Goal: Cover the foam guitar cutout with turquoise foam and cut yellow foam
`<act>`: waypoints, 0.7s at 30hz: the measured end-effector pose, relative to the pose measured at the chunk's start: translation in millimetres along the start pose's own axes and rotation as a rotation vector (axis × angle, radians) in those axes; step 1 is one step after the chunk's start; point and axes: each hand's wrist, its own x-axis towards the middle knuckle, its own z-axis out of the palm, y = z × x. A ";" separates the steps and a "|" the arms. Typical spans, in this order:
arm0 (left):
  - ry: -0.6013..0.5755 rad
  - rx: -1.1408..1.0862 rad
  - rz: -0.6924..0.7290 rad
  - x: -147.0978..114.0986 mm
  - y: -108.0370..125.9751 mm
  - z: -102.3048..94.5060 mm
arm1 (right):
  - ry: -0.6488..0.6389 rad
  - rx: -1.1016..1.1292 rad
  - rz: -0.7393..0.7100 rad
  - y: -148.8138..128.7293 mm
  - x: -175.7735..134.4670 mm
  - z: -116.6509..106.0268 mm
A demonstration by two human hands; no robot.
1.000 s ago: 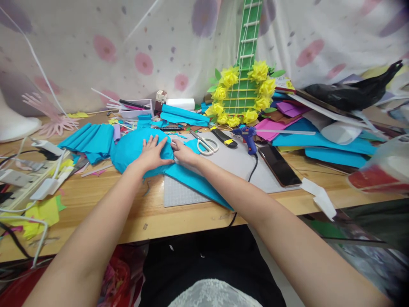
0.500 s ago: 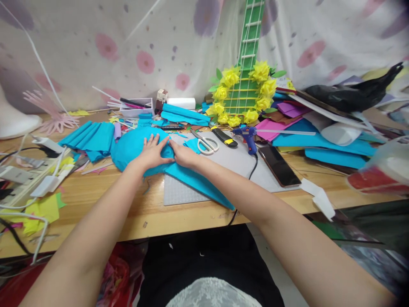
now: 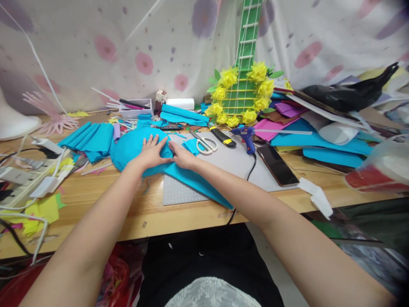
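A rounded shape covered in blue crepe paper [image 3: 126, 147] lies on the table at centre left. Across its right part rests my left hand [image 3: 155, 150], fingers spread flat and thumb reaching right. My right hand [image 3: 182, 155] meets it there, its fingers pressed together on the blue paper at the shape's right edge; the fingertips are partly hidden. From under that hand a long strip of blue crepe paper [image 3: 198, 187] slants toward the table's front edge, over a grey cutting mat [image 3: 179, 194]. Scissors with white handles [image 3: 206, 145] lie just beyond my right hand.
A yellow-black utility knife [image 3: 225, 138], a blue glue gun [image 3: 247, 138] and a phone [image 3: 277, 165] lie to the right. Behind stands a green paper guitar [image 3: 246, 64] with yellow flowers. Pleated blue paper [image 3: 87, 138] and a power strip [image 3: 24, 183] are at left.
The view has shifted very slightly. Both hands stay on the blue shape in nearly the same place, with no clear movement of the things around them.
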 end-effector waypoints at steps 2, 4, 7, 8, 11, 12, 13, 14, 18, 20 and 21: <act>0.000 0.004 -0.001 0.3 0.0 -0.3 | -0.009 -0.137 -0.035 -3.7 -5.4 1.8; 0.000 0.003 0.001 0.2 0.3 -0.8 | -0.008 -0.211 -0.069 -6.2 -8.1 3.3; -0.001 0.002 0.001 -0.3 0.3 -1.6 | -0.027 -0.219 -0.072 -7.2 -7.5 2.2; -0.002 0.001 0.002 -0.4 0.1 -1.8 | -0.041 -0.198 -0.060 -7.0 -6.7 0.3; -0.004 -0.002 0.005 -0.5 -0.7 -2.1 | -0.038 -0.116 -0.005 -5.7 -5.4 -8.0; -0.005 -0.002 0.005 -0.4 -0.9 -2.2 | -0.022 -0.095 0.013 -5.3 -5.7 -10.7; -0.006 -0.003 0.005 -0.1 -1.1 -2.2 | -0.008 -0.082 0.025 -5.1 -6.3 -12.8; -0.005 -0.004 0.004 0.2 -1.1 -2.3 | -0.001 -0.080 0.032 -4.9 -7.3 -14.3; -0.002 -0.008 -0.004 1.9 -0.5 -2.9 | -0.037 -0.138 -0.004 -6.4 -11.6 -13.8; 0.000 -0.010 -0.006 2.2 0.0 -3.2 | -0.047 -0.169 -0.016 -7.7 -13.0 -11.9; 0.001 -0.011 -0.007 2.1 0.2 -3.3 | -0.051 -0.178 -0.018 -8.3 -13.3 -11.0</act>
